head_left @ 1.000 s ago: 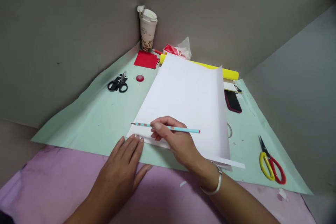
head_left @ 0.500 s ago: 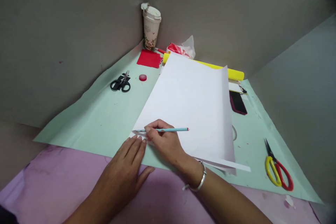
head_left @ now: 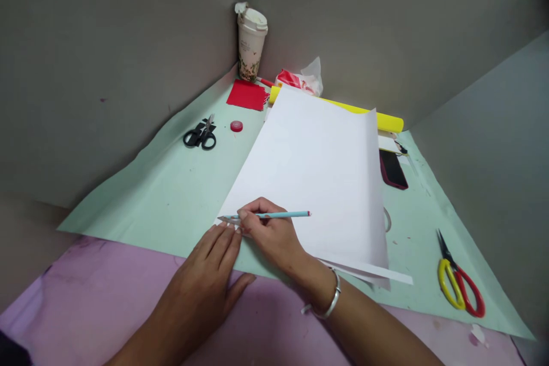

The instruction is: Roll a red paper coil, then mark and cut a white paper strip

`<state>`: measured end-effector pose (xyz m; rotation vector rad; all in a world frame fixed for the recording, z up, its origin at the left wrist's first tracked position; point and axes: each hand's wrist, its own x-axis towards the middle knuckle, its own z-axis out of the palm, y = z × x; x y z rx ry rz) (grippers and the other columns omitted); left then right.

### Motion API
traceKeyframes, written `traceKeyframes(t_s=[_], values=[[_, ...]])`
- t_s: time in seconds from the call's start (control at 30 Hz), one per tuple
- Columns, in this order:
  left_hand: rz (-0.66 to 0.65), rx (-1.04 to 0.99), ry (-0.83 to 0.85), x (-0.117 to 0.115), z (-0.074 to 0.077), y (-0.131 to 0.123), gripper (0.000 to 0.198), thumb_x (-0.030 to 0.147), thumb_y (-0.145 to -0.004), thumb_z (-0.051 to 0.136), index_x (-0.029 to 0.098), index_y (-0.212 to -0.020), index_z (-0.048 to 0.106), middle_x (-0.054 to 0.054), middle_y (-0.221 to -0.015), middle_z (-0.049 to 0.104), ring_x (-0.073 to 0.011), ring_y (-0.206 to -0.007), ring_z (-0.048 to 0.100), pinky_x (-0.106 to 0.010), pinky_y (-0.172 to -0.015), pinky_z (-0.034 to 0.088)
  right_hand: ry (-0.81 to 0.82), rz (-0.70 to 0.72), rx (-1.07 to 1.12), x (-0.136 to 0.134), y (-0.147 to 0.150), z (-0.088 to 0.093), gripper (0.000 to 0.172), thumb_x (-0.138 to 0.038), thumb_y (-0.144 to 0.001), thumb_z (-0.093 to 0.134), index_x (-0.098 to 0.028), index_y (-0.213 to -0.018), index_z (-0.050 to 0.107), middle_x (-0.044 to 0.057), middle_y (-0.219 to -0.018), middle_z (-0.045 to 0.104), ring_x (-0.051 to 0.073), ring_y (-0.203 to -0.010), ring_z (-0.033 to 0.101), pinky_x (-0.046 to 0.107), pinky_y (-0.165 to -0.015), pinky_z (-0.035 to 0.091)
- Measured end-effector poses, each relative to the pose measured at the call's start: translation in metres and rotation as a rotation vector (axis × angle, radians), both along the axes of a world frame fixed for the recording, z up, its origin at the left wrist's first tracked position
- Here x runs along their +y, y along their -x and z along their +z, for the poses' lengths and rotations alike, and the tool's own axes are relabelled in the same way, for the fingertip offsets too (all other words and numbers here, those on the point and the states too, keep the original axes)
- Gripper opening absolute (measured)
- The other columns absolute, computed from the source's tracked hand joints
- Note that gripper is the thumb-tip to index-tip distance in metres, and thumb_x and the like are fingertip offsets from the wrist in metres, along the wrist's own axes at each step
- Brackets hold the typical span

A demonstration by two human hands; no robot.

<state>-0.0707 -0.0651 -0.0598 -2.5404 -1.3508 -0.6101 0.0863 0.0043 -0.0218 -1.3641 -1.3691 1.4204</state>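
Observation:
A large white paper sheet (head_left: 317, 166) lies on the mint-green paper cover (head_left: 171, 189) of the table. My right hand (head_left: 270, 234) pinches a light-blue pencil (head_left: 283, 215) whose tip rests at the sheet's near left corner. A silver bracelet sits on that wrist. My left hand (head_left: 206, 280) lies flat with fingers together, its fingertips pressing the near edge of the sheet just left of the pencil hand.
Black scissors (head_left: 200, 136) and a red tape roll (head_left: 236, 126) lie at the left. A paper cup (head_left: 251, 40), red card (head_left: 247, 95), yellow roll (head_left: 386, 121) and plastic wrapper stand at the back corner. A dark phone (head_left: 393, 168) and yellow-red scissors (head_left: 460, 286) lie at the right.
My right hand slid the pencil leftward, bringing its tip to the sheet's near left corner. My left hand stayed flat on the near edge. The view shifted slightly.

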Motion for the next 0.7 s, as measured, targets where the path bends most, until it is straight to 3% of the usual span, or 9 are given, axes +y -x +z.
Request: traceKeyframes(t_s=[0.7], values=[[0.007,-0.087,0.054,-0.0013,-0.0056,0.0005,0.056,0.048,-0.101,0.049,0.002,-0.133,0.054,-0.027,-0.131,0.06,-0.0396,-0.127,0.057,-0.052,-0.103,0.052,-0.052,0.034,-0.02,0.0004,-0.0003,-0.0007,0.009,-0.027,-0.081,0.06,-0.022,-0.078,0.067,-0.003,-0.074,0.069,0.014,-0.071,0.063,0.029,-0.07,0.049]])
